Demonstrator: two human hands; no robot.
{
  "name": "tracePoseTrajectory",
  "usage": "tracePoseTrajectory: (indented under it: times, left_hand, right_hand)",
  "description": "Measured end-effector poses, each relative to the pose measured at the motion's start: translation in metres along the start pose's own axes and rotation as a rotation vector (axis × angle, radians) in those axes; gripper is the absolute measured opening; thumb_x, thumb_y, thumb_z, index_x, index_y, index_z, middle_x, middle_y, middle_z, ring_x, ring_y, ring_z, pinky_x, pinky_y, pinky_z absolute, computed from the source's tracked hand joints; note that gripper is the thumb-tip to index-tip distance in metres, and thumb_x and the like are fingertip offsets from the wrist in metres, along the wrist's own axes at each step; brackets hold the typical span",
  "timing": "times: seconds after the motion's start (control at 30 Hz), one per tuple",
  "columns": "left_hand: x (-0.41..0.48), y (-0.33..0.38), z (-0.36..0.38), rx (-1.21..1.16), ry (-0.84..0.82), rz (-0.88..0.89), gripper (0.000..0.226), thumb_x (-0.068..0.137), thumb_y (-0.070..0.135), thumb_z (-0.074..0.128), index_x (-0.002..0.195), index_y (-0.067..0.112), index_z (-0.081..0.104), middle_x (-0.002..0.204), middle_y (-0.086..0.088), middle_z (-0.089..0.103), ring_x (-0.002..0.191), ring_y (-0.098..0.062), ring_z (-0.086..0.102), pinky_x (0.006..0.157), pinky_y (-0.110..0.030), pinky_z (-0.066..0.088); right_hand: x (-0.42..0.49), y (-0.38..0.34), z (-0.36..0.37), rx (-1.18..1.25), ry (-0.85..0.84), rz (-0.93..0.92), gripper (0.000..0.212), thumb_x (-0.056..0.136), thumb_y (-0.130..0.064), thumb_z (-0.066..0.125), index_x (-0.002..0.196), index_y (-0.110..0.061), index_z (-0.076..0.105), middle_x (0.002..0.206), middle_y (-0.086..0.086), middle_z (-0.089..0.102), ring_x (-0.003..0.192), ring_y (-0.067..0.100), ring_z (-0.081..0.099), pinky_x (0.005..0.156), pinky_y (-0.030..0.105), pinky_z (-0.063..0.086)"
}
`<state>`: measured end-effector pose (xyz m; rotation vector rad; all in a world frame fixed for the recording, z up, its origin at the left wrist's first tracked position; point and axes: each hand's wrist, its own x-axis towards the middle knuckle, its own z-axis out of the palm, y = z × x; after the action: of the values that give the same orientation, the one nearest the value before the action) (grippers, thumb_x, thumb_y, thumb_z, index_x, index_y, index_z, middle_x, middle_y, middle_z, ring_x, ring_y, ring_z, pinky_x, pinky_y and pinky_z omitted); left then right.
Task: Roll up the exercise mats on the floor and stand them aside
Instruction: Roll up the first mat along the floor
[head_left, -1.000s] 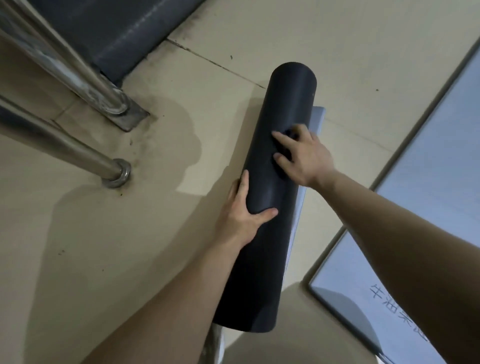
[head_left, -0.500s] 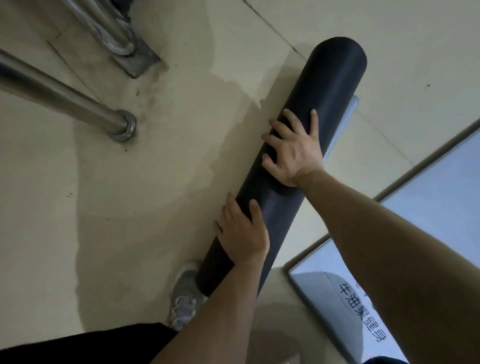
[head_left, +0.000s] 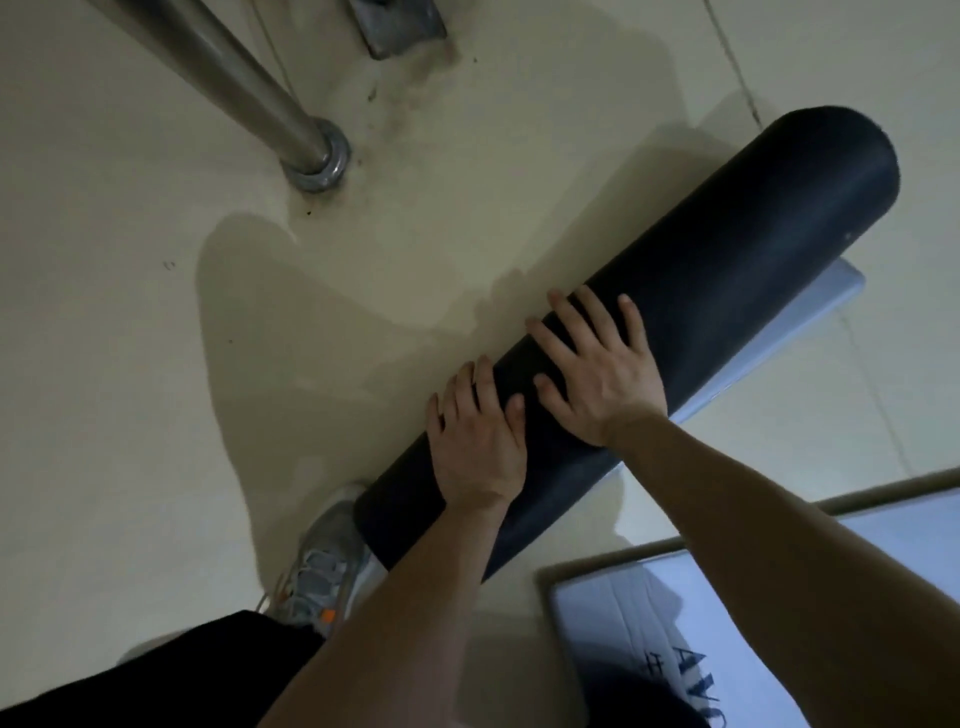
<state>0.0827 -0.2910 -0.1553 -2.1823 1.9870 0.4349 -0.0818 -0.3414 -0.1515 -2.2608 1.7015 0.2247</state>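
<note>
A dark rolled exercise mat (head_left: 701, 270) lies on the beige floor, running from lower left to upper right. A short light-blue flap (head_left: 789, 338) of its unrolled end sticks out along its right side. My left hand (head_left: 475, 441) lies flat on the roll near its lower end, fingers spread. My right hand (head_left: 597, 371) presses flat on the roll just beyond it, fingers apart. A second mat (head_left: 623, 623), light blue with dark lettering, lies flat at the lower right, partly hidden by my right forearm.
A shiny metal pole (head_left: 218, 67) slants down to a round floor flange (head_left: 317, 166) at the upper left, and a metal base plate (head_left: 400, 26) sits at the top edge. My grey sneaker (head_left: 322, 566) touches the roll's lower end. Bare beige floor spreads to the left.
The view has swung, so the roll now lies more across the frame. Both hands have moved closer together on the roll, and my left foot and leg have come further into view.
</note>
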Motion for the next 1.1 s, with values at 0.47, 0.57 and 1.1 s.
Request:
tracePoseTrajectory:
  times: [0.47, 0.57, 1.1]
  left_hand:
    - [-0.035, -0.026, -0.009, 0.01, -0.082, -0.15, 0.064, 0.104, 0.045, 0.021, 0.151, 0.008, 0.042, 0.15, -0.021, 0.049, 0.14, -0.043, 0.042, 0.112, -0.069, 0.028]
    - [0.017, 0.029, -0.027, -0.093, -0.049, 0.04, 0.066, 0.103, 0.052, 0.015, 0.157, 0.017, 0.029, 0.158, -0.012, 0.044, 0.147, -0.035, 0.037, 0.12, -0.063, 0.017]
    - [0.046, 0.084, 0.011, 0.093, 0.033, 0.127, 0.066, 0.106, 0.047, 0.02, 0.157, 0.008, 0.03, 0.148, -0.02, 0.047, 0.125, -0.041, 0.05, 0.102, -0.058, 0.04]
  right_hand:
    - [0.018, 0.102, -0.04, -0.002, 0.067, 0.283, 0.063, 0.102, -0.054, 0.022, 0.162, -0.033, 0.022, 0.173, 0.007, 0.009, 0.159, 0.032, -0.001, 0.124, 0.057, -0.009]
    - [0.035, 0.095, -0.035, 0.027, 0.033, 0.278, 0.063, 0.103, -0.053, 0.024, 0.162, -0.032, 0.023, 0.173, 0.005, 0.006, 0.159, 0.029, -0.005, 0.123, 0.055, -0.012]
    - [0.066, 0.184, -0.038, 0.03, 0.145, 0.273, 0.065, 0.101, -0.054, 0.02, 0.162, -0.03, 0.026, 0.173, 0.006, 0.011, 0.159, 0.03, 0.003, 0.125, 0.057, -0.006]
